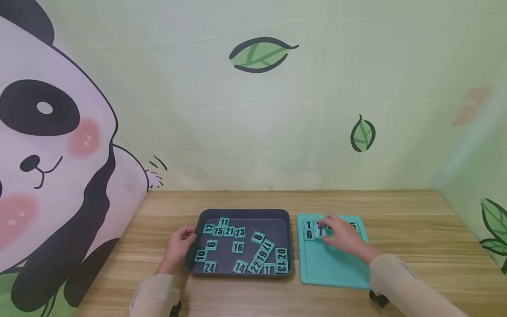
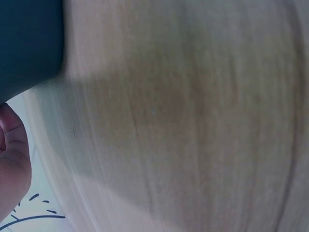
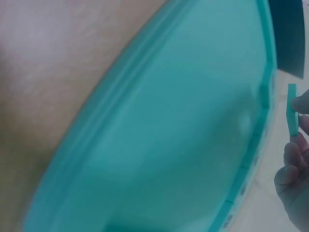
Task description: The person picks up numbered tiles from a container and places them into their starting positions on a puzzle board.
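A teal board (image 1: pixel 332 264) lies on the right, number tiles along its top, with 1 and 6 at its left. Over those rows my right hand (image 1: pixel 342 234) pinches a teal number tile (image 1: pixel 320 231) reading 7 between thumb and fingers. The right wrist view shows this tile (image 3: pixel 292 111) edge-on, raised above the board. My left hand (image 1: pixel 180 243) is at the left side of a dark tray (image 1: pixel 245 214), fingers and thumb curled at its rim. Several loose number tiles lie in the tray, such as 16 (image 1: pixel 238 247) and 24 (image 1: pixel 209 267). My right hand hides part of the board's tile rows.
Tray and board stand side by side on a wooden table (image 1: pixel 237 297), a narrow gap between them. Behind the table rises a pale green backdrop (image 1: pixel 190 110) with a printed panda and leaves.
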A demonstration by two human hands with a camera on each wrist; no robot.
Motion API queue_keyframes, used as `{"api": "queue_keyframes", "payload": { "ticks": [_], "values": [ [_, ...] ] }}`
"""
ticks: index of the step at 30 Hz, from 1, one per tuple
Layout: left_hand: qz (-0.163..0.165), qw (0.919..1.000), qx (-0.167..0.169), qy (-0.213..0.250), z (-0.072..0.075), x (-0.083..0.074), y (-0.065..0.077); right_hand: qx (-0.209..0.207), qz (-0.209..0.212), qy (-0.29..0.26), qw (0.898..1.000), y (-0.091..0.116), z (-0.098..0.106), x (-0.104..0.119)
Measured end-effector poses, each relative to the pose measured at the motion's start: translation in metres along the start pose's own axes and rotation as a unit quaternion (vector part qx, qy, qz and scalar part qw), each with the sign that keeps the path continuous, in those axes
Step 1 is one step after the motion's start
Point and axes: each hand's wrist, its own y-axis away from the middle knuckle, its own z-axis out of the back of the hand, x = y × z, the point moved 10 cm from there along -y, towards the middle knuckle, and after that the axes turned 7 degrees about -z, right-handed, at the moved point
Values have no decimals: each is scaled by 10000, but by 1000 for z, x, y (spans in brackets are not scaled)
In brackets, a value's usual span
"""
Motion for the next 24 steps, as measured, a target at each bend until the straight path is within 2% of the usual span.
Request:
{"api": "queue_keyframes", "payload": {
  "ticks": [4,9,24],
  "values": [
    [-27,10000,3,-10,0,-1,0,165,-139,-34,9998,0,-6,-10],
    [-43,10000,-6,-31,0,-3,0,264,-93,31,9996,0,-13,-14],
    [47,10000,-16,58,-2,2,0,234,-222,190,9993,-2,-18,-18]
  ]
}}
